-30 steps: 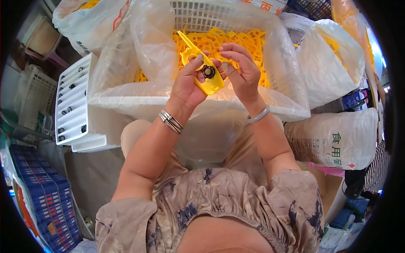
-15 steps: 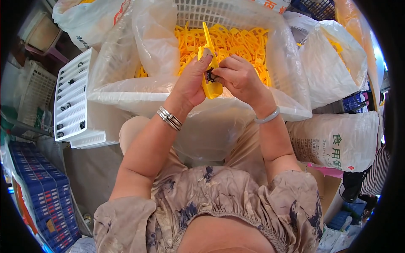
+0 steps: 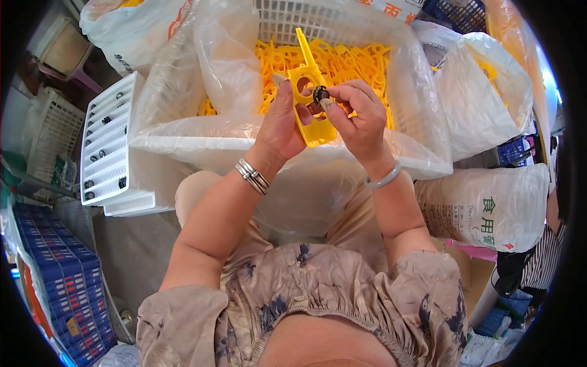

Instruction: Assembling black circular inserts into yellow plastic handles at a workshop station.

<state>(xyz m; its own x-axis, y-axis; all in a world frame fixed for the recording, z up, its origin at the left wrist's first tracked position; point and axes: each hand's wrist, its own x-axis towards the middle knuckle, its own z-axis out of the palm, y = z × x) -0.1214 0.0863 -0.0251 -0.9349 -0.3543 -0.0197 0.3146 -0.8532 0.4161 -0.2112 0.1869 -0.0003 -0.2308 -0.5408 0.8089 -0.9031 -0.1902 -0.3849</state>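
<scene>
My left hand [image 3: 281, 125] is closed on a yellow plastic piece [image 3: 319, 133], a flat body with cut-out openings and a long narrow handle pointing away from me. Between the thumb and fingers of my right hand [image 3: 363, 116] is a small black round part [image 3: 320, 94]. It sits at the right edge of the yellow piece, beside an opening; whether it touches the piece I cannot tell. Beyond my hands, a heap of similar yellow pieces [image 3: 361, 58] fills a plastic-lined white crate [image 3: 284, 17].
To the left, a white ridged tray [image 3: 109, 147] carries several small black parts. Blue crates [image 3: 61, 275] are stacked at lower left. On the right stand a white bag [image 3: 483, 104] with yellow pieces and a full sack [image 3: 483, 205]. Another bag [image 3: 131, 33] is at far left.
The yellow piece has turned so its openings face me more. My right hand has drawn the black part up and a little right, away from the lower opening.
</scene>
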